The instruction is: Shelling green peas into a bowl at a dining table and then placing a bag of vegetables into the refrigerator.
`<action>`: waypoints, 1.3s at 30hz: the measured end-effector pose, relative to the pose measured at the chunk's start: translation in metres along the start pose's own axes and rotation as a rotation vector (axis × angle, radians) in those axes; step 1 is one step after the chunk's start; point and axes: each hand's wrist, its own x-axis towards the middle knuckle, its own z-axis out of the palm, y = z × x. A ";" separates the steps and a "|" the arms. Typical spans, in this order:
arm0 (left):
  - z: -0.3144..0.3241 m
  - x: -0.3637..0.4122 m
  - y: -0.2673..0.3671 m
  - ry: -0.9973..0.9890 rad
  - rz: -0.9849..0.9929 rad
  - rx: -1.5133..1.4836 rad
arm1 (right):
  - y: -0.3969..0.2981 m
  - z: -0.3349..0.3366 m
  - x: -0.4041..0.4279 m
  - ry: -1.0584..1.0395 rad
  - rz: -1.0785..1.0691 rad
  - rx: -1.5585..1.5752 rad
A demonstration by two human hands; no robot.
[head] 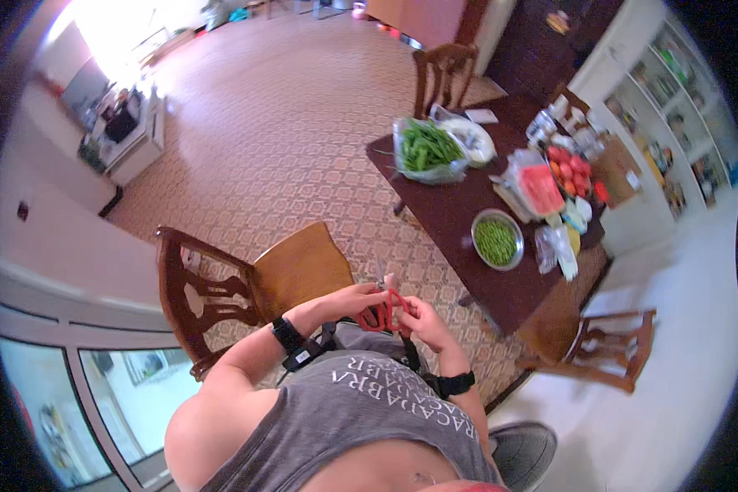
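Observation:
Both of my hands meet in front of my waist on a red looped thing [375, 317], which looks like cord or scissor handles; its exact form is too blurred to tell. My left hand [357, 299] has its fingers over the left and upper part of it. On the right side, my right hand [423, 321] pinches a red loop between thumb and fingers. A narrow silvery blade [380, 270], like that of scissors, points away from me just beyond my left fingertips. How it joins the red part is hidden by the fingers.
A wooden chair [301, 264] stands close on the left. The dark table [430, 212] ahead right carries a bag of green peppers [429, 146], a metal bowl of green beans or peas [495, 241], cut watermelon [541, 189] and tomatoes [569, 169]. Another chair [609, 350] stands right.

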 end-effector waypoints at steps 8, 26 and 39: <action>-0.113 0.044 0.043 0.048 0.124 -0.010 | -0.089 -0.021 0.130 -0.201 0.066 -0.160; -0.588 0.145 0.275 0.350 0.060 -0.033 | -0.008 -0.200 0.565 -0.210 0.374 0.306; -0.795 0.162 0.368 0.463 0.125 -0.195 | -0.249 -0.088 0.843 -0.108 0.272 0.069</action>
